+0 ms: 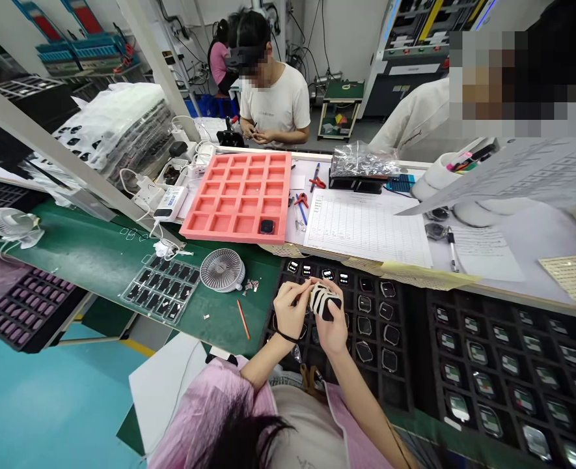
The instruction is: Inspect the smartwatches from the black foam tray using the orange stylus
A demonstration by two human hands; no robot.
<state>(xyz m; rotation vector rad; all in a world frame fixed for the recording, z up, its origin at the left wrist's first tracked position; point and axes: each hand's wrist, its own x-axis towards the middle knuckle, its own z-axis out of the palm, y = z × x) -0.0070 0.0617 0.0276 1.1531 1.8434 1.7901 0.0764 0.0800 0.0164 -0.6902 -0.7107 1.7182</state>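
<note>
My right hand (334, 331) is closed round a small dark piece (334, 308), which looks like a watch body. Pale bands (319, 298) cross it; whether they are covered fingertips or stripes on the piece, I cannot tell. At its upper left edge, my left hand (290, 309) has thumb and fingers pinched together, and what lies between them is too small to make out. Both hands are above a black compartment tray (399, 384) of watch bodies, a few with lit screens (307, 270) along the back row.
A pink tray (288, 195) holds one dark watch body (267, 227). Left of my hands are a small fan (222, 270), an orange stick (243, 319) and a clear tray of black parts (161, 286). Another black tray (463, 312) lies right. Two co-workers sit opposite.
</note>
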